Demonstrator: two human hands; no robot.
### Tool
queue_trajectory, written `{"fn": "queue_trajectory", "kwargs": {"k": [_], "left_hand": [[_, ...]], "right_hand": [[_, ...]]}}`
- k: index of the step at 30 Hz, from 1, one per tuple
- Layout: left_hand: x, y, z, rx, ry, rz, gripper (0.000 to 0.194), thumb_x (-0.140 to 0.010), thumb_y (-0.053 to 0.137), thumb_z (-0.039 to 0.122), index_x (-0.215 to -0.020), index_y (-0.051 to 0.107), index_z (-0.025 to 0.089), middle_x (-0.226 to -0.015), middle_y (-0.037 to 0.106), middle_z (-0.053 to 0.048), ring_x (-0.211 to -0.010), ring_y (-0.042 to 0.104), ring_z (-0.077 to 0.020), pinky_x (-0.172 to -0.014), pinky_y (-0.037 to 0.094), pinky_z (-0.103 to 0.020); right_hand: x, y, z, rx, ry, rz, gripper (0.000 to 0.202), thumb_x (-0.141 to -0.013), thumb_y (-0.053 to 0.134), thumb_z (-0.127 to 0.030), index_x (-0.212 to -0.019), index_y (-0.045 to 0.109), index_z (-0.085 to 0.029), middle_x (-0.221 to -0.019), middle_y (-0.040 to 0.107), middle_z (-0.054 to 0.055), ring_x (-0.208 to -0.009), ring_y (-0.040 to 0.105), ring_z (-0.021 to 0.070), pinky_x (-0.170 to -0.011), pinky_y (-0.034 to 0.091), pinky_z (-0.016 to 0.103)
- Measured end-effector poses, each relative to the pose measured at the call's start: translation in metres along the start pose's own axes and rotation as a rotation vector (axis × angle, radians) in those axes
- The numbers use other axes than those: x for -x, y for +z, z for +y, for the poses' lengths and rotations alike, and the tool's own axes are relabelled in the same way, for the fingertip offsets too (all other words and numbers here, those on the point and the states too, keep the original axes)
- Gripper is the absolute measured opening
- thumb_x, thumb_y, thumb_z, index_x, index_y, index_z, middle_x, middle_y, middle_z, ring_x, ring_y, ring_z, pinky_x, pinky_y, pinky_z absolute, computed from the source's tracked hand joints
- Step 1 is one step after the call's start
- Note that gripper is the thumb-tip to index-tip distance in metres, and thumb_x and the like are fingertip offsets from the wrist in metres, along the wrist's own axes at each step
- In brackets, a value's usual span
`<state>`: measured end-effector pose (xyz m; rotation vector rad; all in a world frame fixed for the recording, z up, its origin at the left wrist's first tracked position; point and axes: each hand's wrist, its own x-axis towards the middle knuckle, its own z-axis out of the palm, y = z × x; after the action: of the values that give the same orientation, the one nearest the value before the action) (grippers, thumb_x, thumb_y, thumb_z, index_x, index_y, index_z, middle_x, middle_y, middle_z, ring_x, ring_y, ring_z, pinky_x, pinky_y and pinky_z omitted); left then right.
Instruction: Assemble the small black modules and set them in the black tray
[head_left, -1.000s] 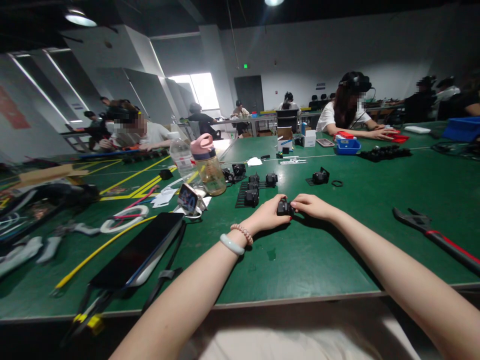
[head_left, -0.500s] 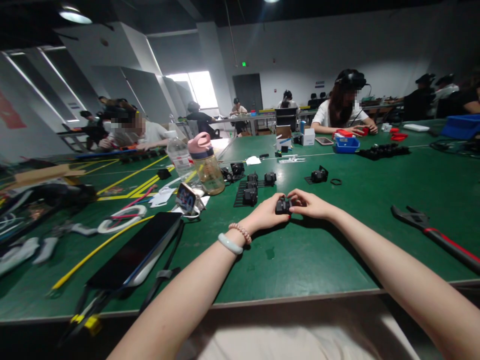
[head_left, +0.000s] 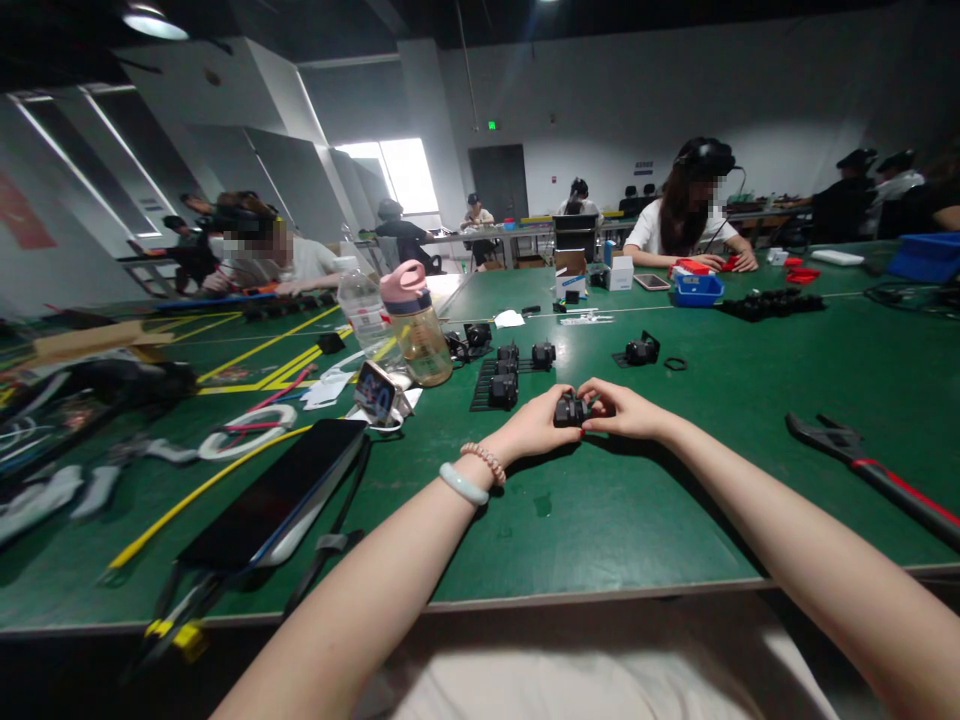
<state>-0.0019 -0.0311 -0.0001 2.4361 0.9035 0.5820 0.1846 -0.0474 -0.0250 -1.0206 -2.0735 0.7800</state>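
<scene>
A small black part (head_left: 571, 409) is held just above the green table (head_left: 600, 540), near the middle of the view. My left hand (head_left: 536, 427) is closed round its left side, with the thumb along the near edge. My right hand (head_left: 621, 408) grips it from the right with bent fingers; the fingertips are partly hidden behind the part. Beyond my left hand stand several similar black parts (head_left: 502, 385) on black slatted pieces. Another black part (head_left: 640, 349) sits farther right, beside a small black ring (head_left: 676, 364).
Pliers (head_left: 855, 455) with red-edged handles lie at right. To the left are a tinted bottle (head_left: 420, 340), a small display (head_left: 376, 394), a black flat device (head_left: 274, 495) and cables. Across the table, a person works by a blue bin (head_left: 697, 290).
The view has shifted slightly. The fingers of my right hand have moved a little on the black part, which both hands still hold.
</scene>
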Motion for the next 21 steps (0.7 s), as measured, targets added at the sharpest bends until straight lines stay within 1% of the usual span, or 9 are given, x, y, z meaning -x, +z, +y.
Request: {"fn": "queue_trajectory", "kwargs": {"k": [5,15,21], "left_hand": [[0.0,0.0005,-0.001,-0.007,0.014,0.002,0.055,-0.059,0.056,0.036,-0.109,0.04,0.019,-0.097,0.053,-0.004,-0.084,0.051,-0.0177,-0.074,0.039,-0.029],[0.0004,-0.0001,-0.0013,-0.011,0.002,-0.001,0.056,-0.059,0.056,0.034,-0.11,0.039,0.018,-0.097,0.053,-0.004,-0.084,0.051,-0.0174,-0.073,0.04,-0.028],[0.0012,-0.0013,0.0039,-0.008,-0.041,0.006,0.055,-0.058,0.056,0.034,-0.108,0.041,0.018,-0.096,0.053,-0.005,-0.084,0.052,-0.0181,-0.074,0.04,-0.029]], "right_hand": [[-0.0004,0.0005,0.0011,-0.016,0.013,-0.005,0.041,-0.062,0.057,-0.035,-0.097,0.042,-0.018,-0.082,0.048,0.0,-0.056,0.039,0.0057,-0.052,0.034,0.02],[-0.0009,0.0,0.0014,-0.019,0.044,0.001,0.04,-0.064,0.056,-0.035,-0.098,0.045,-0.018,-0.078,0.051,0.0,-0.06,0.042,0.0077,-0.056,0.035,0.021],[-0.0008,0.0003,-0.0004,-0.027,0.066,0.001,0.038,-0.066,0.053,-0.036,-0.098,0.046,-0.017,-0.077,0.051,0.0,-0.062,0.043,0.0085,-0.057,0.036,0.022]]}}
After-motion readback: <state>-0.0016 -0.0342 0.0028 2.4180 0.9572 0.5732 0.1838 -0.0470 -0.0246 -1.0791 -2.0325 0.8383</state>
